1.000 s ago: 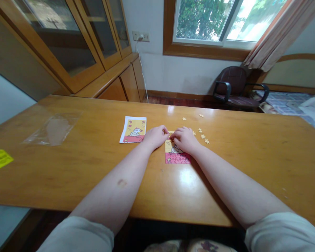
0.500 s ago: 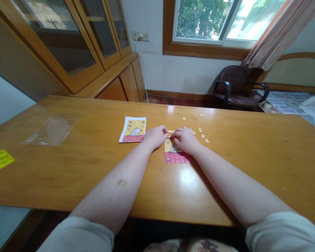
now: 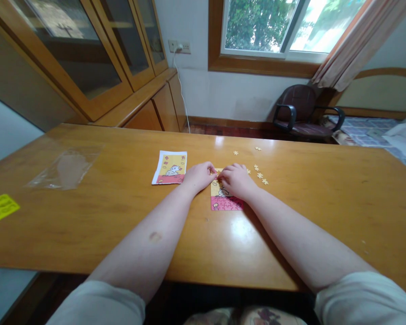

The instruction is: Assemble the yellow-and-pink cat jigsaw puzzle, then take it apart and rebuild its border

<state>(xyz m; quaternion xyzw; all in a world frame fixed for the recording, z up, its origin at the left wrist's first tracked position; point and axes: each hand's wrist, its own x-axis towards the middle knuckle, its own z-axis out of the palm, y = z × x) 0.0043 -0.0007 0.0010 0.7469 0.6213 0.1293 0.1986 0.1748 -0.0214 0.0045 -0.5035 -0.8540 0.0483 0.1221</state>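
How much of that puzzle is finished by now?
Most of it looks done: the pink lower part of the puzzle is joined, with yellow and white above. The left hand and right hand are working at its upper part, partly hiding it. Left to fit, it seems, are the loose yellow pieces lying beyond and beside the right hand.

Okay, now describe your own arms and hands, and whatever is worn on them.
Both the left hand and the right hand are bare, with no gloves. The left sleeve and right sleeve are plain, pale greyish-white, loose and creased, ending near the elbows. No watch or bracelet shows; the fingers are too small to rule out rings.
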